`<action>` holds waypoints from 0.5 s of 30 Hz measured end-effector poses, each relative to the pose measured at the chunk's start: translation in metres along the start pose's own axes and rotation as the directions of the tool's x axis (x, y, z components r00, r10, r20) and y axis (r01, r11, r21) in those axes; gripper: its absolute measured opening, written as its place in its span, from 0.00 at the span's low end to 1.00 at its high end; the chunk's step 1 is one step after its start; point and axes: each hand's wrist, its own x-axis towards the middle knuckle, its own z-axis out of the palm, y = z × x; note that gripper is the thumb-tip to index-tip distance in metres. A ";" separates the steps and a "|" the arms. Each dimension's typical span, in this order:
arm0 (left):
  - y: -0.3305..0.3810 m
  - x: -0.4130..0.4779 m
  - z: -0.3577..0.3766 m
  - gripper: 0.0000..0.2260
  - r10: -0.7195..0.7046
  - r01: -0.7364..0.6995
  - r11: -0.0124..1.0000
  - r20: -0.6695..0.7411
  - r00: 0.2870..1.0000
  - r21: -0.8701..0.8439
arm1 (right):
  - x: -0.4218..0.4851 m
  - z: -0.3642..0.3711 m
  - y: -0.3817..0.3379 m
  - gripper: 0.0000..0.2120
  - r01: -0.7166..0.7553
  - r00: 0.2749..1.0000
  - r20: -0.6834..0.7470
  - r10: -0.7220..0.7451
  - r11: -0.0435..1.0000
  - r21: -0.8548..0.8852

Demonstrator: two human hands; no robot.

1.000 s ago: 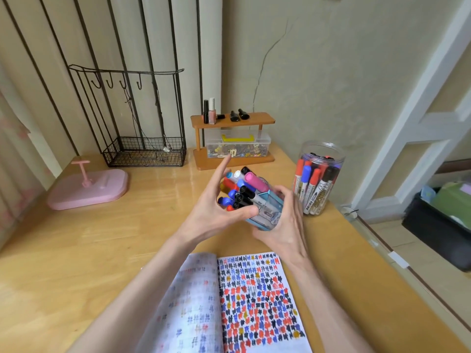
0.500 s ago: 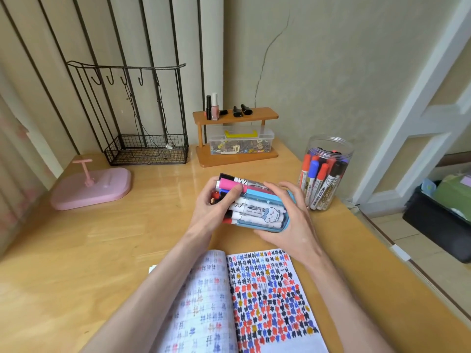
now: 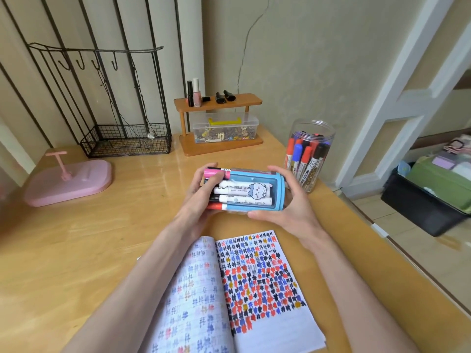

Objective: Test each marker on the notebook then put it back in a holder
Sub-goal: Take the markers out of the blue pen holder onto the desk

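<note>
A blue holder (image 3: 276, 191) with a clear window lies on its side just above the table, full of markers (image 3: 237, 192) whose caps stick out to the left. My left hand (image 3: 201, 197) wraps round the protruding marker ends, thumb over a pink cap (image 3: 212, 172). My right hand (image 3: 293, 202) grips the holder's base end. An open notebook (image 3: 254, 289) with rows of coloured test marks lies on the table in front of me. At the right stands a clear round jar (image 3: 309, 154) holding more markers.
A wooden two-tier stand (image 3: 219, 123) with small bottles and a clear box sits at the back. A black wire basket rack (image 3: 127, 141) and a pink base (image 3: 68, 179) stand at the back left. The table's right edge (image 3: 377, 225) drops to the floor, where a dark bin sits.
The holder has been tipped from tilted and raised to lying flat, low over the table. My left hand closed round the marker ends; my right hand shifted to the base end.
</note>
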 end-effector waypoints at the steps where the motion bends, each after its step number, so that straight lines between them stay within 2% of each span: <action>1: -0.001 0.000 0.000 0.14 -0.004 0.004 1.000 -0.009 1.000 -0.005 | -0.001 0.002 0.001 0.48 -0.012 1.000 -0.004 0.012 1.000 0.027; 6: -0.003 0.004 0.002 0.20 -0.004 0.003 1.000 -0.023 1.000 -0.022 | -0.001 0.005 0.001 0.48 -0.029 0.999 -0.026 0.033 0.992 0.122; 11: -0.012 0.008 0.005 0.11 -0.007 -0.007 0.997 -0.169 0.986 -0.079 | 0.000 0.008 -0.003 0.46 -0.015 0.998 -0.051 0.020 0.995 0.099; 15: -0.016 0.012 0.005 0.11 -0.082 0.070 0.995 -0.171 0.982 -0.076 | 0.002 0.006 -0.003 0.46 -0.036 0.996 -0.072 0.044 0.993 0.112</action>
